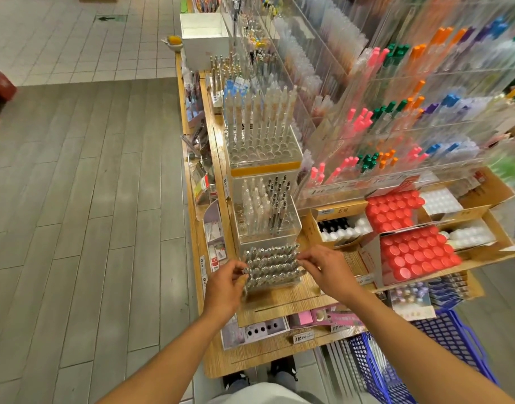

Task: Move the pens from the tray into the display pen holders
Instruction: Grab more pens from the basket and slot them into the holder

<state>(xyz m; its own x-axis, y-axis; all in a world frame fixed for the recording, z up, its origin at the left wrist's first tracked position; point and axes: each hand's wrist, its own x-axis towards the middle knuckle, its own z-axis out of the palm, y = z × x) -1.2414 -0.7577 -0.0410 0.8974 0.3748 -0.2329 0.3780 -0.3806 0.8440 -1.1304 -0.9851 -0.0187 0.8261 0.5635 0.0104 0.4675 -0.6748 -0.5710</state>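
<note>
Between your hands, the clear acrylic holder of silver-capped pens looks full. Your left hand and right hand pinch edge pens; farther holders keep empty holes.

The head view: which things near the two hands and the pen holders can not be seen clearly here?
- Left hand: its fingers curl at the nearest pen holder; whether they pinch a pen is too small to tell.
- Right hand: fingertips touch the same holder; any grip is unclear.
- Tray of pens: not identifiable anywhere.
- Blue basket: its contents are cut off by the bottom edge and hidden by the right arm.
- Price labels: too blurred to read reliably.
</note>
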